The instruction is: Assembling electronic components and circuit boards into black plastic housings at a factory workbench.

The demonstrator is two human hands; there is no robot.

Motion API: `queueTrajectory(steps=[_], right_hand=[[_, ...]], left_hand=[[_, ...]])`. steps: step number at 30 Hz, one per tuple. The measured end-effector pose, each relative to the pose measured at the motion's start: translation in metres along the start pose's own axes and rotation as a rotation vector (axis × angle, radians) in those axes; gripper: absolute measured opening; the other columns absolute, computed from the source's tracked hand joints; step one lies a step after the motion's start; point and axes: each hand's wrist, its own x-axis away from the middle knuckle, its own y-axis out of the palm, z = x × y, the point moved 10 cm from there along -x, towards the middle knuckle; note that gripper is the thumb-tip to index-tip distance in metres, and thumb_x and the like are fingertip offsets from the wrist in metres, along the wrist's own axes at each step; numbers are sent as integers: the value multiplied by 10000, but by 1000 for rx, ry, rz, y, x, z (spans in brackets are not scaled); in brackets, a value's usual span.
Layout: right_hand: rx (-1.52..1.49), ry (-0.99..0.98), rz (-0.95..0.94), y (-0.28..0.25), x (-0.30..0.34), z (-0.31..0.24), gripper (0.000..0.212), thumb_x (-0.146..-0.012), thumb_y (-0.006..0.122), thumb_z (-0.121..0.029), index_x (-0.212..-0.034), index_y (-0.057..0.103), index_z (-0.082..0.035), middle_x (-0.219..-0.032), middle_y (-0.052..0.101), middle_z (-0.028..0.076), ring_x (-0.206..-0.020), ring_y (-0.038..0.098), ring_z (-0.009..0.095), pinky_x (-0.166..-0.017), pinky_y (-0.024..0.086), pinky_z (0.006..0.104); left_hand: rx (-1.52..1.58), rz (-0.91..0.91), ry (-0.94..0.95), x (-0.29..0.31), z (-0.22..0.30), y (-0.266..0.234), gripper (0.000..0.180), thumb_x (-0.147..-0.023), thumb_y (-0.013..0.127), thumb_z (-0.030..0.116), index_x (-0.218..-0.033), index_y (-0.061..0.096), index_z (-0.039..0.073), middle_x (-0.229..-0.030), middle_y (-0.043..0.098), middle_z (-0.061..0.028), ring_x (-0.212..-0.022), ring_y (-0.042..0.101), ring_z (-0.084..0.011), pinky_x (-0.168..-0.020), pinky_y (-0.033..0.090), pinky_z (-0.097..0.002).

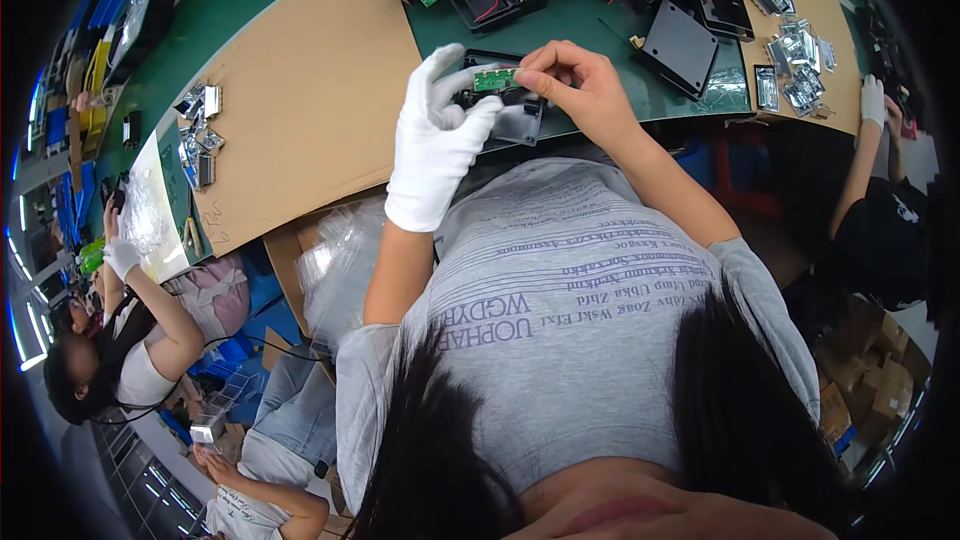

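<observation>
A small green circuit board [494, 79] is pinched at its right end between the thumb and fingers of my bare right hand [578, 82]. My left hand [438, 135], in a white glove, is at the board's left end with its thumb and index finger spread wide. Behind the board its other fingers are partly hidden. Directly under both hands, at the table's near edge, lies an open black plastic housing [518, 126]. The board hangs over it, and the hands cover part of it.
Black housings with red wires [495, 0] crowd the table's far side. A flat black cover [678, 48] lies right of my hands. Shiny metal parts [800, 55] are piled on cardboard at right, more [202, 130] at left. Cardboard [310, 90] covers the left table. Co-workers sit on both sides.
</observation>
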Motion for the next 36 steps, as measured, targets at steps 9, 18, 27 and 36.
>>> queueTrajectory(steps=[9, 18, 27, 36], right_hand=[[159, -153, -36, 7, 7, -21, 88, -922, 740, -80, -859, 697, -37, -1013, 690, 41, -775, 505, 81, -715, 400, 200], [512, -511, -3, 12, 35, -36, 95, -842, 785, -54, -815, 694, -52, -916, 695, 29, -718, 507, 114, -657, 423, 235], [773, -854, 197, 22, 54, -44, 141, -773, 816, -59, -819, 683, -68, -767, 636, -2, -632, 497, 142, -575, 423, 260], [638, -818, 215, 14, 56, -34, 112, -803, 789, -70, -839, 688, -100, -772, 635, -14, -639, 527, 148, -580, 439, 274]], left_hand=[[-217, -117, 50, -11, -8, 9, 428, -867, 684, -56, -1280, 607, 31, -978, 697, -78, -668, 531, -59, -589, 453, -216], [-716, -120, 90, -12, 1, -10, 210, -869, 686, 32, -1078, 701, 17, -930, 684, -47, -620, 518, -99, -572, 444, -259], [-914, -247, 178, 13, 6, 11, 88, -882, 697, 76, -949, 738, 36, -904, 683, -19, -682, 589, -152, -615, 470, -284], [-815, -132, 437, -14, 73, -3, 105, -853, 764, 143, -923, 780, 66, -888, 660, -35, -719, 600, -230, -660, 497, -326]])
